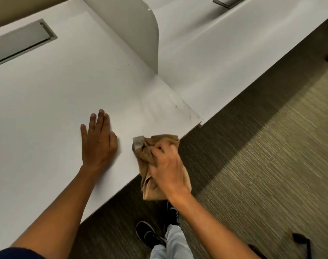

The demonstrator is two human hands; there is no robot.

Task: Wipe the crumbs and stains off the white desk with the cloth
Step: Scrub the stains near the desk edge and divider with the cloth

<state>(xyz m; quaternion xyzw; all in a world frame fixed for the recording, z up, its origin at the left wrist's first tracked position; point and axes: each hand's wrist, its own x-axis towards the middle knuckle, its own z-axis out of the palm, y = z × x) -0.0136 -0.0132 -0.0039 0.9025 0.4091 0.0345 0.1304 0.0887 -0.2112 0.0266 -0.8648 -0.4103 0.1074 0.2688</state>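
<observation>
A smooth white laminate tabletop [52, 94] fills the left and centre of the frame, its near edge running diagonally from the lower left up to a corner at centre right. The left hand [97, 141] lies flat on it just left of centre, palm down, fingers straight and close together, holding nothing.

Right of that hand, at the tabletop's near edge, the right hand [167, 169] is closed around a crumpled tan-brown cloth [150, 159]. The fingers curl over the top of the bunched fabric; the upper part of the cloth rests on the tabletop right at the edge, while the lower part hangs past the edge over the floor. A small pale grey tag [138, 143] sticks out of the cloth at its upper left, towards the left hand. The two hands are near each other but apart, with bare tabletop between them.

Faint dark specks [185, 113] show on the tabletop near its corner, above and right of the cloth. A grey rectangular cable hatch [21, 42] is set into the surface at upper left, and a curved white divider panel [138, 30] stands upright at top centre. Striped olive carpet [262, 165] covers the floor at right, with black shoes [146, 232] at the bottom centre.
</observation>
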